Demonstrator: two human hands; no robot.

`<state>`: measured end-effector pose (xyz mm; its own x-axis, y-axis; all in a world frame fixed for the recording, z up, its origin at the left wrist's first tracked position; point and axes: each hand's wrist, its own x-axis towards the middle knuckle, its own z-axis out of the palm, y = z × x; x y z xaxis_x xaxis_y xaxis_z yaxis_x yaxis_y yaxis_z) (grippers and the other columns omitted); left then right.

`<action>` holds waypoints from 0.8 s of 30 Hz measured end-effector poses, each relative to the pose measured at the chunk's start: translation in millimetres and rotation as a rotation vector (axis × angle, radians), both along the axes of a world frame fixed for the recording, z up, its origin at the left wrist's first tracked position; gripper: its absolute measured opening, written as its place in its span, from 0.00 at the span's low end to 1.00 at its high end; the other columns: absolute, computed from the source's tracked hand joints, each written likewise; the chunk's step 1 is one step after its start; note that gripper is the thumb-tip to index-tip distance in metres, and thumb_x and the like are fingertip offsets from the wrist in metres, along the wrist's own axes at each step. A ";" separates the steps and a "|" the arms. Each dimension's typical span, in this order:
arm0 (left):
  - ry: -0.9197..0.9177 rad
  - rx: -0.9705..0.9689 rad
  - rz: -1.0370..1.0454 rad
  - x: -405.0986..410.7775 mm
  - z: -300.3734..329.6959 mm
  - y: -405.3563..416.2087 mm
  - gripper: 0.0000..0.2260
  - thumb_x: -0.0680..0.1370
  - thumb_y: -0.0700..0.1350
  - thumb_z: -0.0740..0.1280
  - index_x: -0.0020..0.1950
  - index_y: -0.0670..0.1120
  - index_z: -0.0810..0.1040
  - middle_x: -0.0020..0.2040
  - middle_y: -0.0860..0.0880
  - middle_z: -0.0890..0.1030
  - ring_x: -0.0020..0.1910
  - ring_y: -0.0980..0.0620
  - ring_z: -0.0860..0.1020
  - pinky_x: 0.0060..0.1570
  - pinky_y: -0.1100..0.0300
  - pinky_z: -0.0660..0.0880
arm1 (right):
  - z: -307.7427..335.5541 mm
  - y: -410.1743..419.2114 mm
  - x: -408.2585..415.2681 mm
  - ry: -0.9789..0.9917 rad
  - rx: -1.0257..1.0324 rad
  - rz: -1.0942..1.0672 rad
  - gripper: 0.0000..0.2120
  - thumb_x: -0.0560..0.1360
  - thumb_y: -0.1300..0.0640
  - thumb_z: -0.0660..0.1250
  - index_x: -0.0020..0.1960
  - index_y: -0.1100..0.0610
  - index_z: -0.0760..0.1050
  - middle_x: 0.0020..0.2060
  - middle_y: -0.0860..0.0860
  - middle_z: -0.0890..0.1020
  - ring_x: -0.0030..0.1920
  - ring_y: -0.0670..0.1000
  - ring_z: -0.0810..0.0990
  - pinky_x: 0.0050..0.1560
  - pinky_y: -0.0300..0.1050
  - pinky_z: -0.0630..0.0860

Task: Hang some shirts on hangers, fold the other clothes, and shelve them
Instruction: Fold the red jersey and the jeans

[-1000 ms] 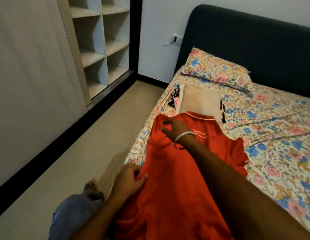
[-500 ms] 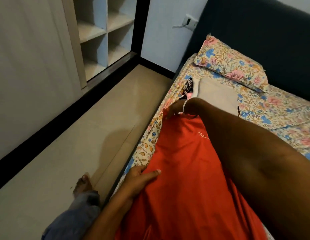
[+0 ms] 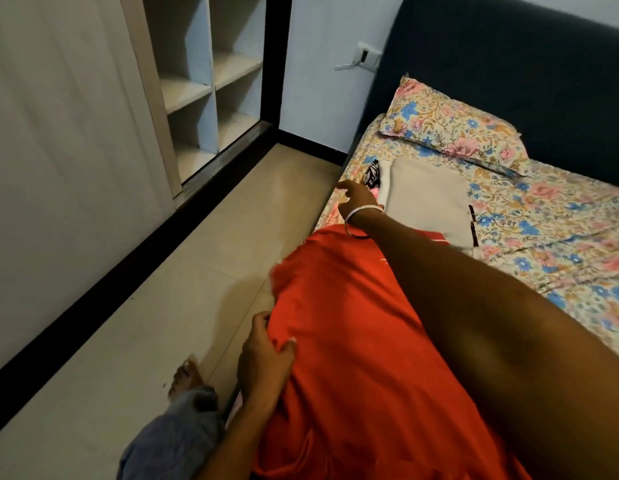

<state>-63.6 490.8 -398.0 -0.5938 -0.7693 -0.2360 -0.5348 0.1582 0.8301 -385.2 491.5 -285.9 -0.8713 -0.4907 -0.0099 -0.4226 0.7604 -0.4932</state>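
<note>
The red shirt [image 3: 353,341] lies flat on the bed [image 3: 560,244], and this looks like the folding step, with one side being turned in. The left hand [image 3: 264,358] pinches the shirt's near edge in a tight grip, while the right hand [image 3: 356,199] is past the collar end with fingers loosely spread, holding nothing. Next, the right hand likely needs to grab the shirt just behind it, near the beige folded cloth [image 3: 425,199].

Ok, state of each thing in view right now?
red shirt: spread on the bed, unfolded
left hand: grips the red shirt's edge
right hand: open, beyond the shirt's top, holds nothing
beige cloth: folded flat on bed
wardrobe shelves: uncovered, bare
</note>
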 end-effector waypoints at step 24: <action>0.343 -0.574 -0.968 -147.4 40.2 153.5 0.09 0.79 0.48 0.65 0.57 0.54 0.81 0.54 0.55 0.83 0.49 0.55 0.81 0.50 0.52 0.79 | -73.1 418.0 69.0 -0.627 -0.835 -0.870 0.18 0.67 0.52 0.79 0.51 0.61 0.83 0.45 0.57 0.86 0.46 0.58 0.85 0.54 0.55 0.82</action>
<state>-211.0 644.3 -357.7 -0.9541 0.0961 0.2838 0.2511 0.7732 0.5824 -316.2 909.5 -359.0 -0.8583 0.1559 -0.4889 0.5008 0.0464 -0.8643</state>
